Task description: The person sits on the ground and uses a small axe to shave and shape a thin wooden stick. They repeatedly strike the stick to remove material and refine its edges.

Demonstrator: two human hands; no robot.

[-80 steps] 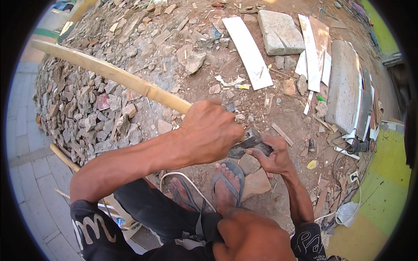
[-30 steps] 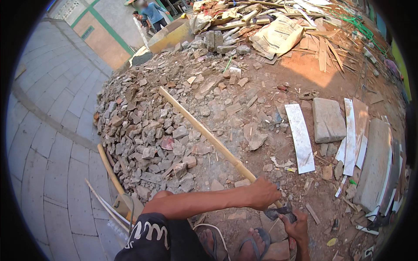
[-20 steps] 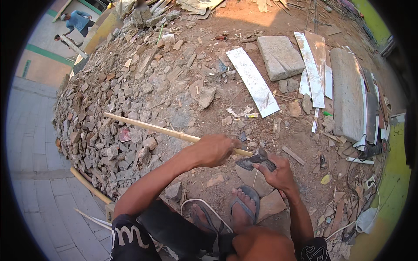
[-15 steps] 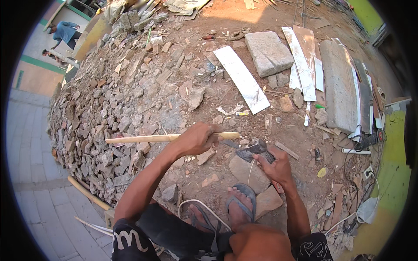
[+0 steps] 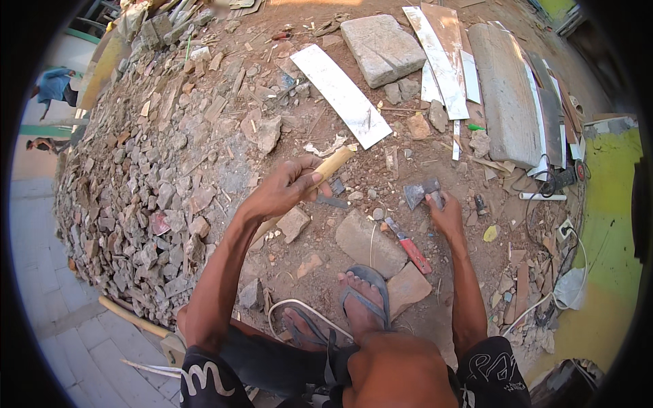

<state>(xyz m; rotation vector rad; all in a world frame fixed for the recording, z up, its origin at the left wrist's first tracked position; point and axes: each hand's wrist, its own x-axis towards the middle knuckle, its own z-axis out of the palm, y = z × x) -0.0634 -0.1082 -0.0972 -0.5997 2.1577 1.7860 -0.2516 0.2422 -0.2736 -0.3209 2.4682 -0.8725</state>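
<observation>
A pale wooden stick [image 5: 335, 163] is gripped in my left hand [image 5: 291, 182], its end pointing up and to the right. Behind my forearm, the rest of it is mostly hidden. My right hand [image 5: 445, 214] holds a dark grey metal axe head [image 5: 420, 193] with no handle in it. Between my hands, on the ground, lies a tool with a red grip [image 5: 413, 256] and a metal front end, its exact kind unclear. It rests at the edge of a flat stone slab [image 5: 371, 243]. A dark flat strip [image 5: 332, 202] lies just below my left fingers.
Broken rubble [image 5: 156, 183] is heaped to the left. White boards [image 5: 343, 98] and concrete blocks [image 5: 382, 51] lie farther ahead. At the right, an angle grinder [image 5: 566, 178] and a white cable [image 5: 583, 262] sit near a yellow-green wall [image 5: 605, 217]. Two people [image 5: 53, 88] are at the far left.
The stick has swung from lying crosswise to pointing away from me. My right hand has carried the axe head rightward and away from the stick, uncovering the red-gripped tool. The view has shifted.
</observation>
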